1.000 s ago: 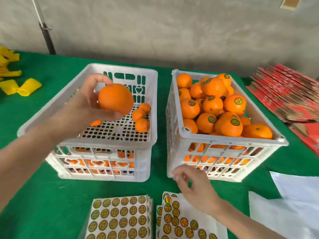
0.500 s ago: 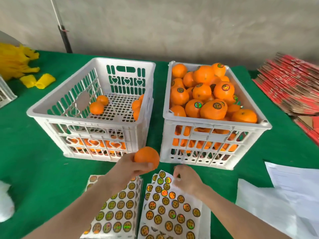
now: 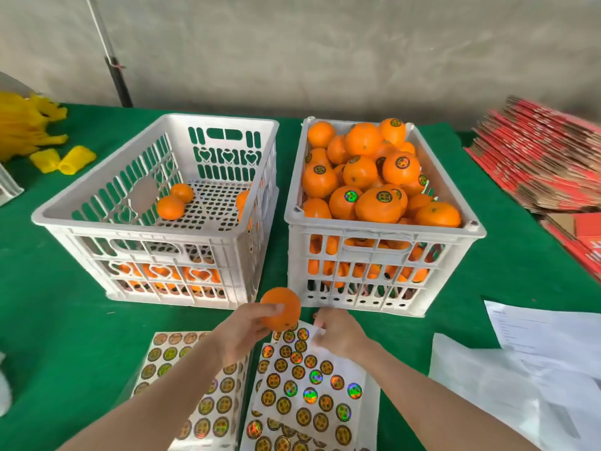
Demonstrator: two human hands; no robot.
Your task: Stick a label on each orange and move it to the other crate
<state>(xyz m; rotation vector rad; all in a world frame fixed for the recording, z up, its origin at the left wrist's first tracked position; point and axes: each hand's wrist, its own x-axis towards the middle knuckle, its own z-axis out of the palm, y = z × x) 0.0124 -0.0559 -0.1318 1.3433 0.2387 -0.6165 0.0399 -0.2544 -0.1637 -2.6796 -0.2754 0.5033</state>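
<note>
A person's left hand (image 3: pixel 242 333) grips one orange (image 3: pixel 283 305), fingers (image 3: pixel 271 310) curled round its near side, thumb across the front. No label is visible on the side that shows. Just right of those fingers, the right hand (image 3: pixel 340 332) has its fingertips (image 3: pixel 320 324) bunched together, pinching the raised top edge of a sheet of round labels (image 3: pixel 309 382). Whether a peeled label sits between them cannot be told. A second label sheet (image 3: pixel 208 402) lies under the left wrist. Beyond the left fingers stands a white crate (image 3: pixel 130 227) holding a few oranges. Beyond the right fingers stands a second crate (image 3: pixel 383 227) heaped with oranges, many of them labelled.
</note>
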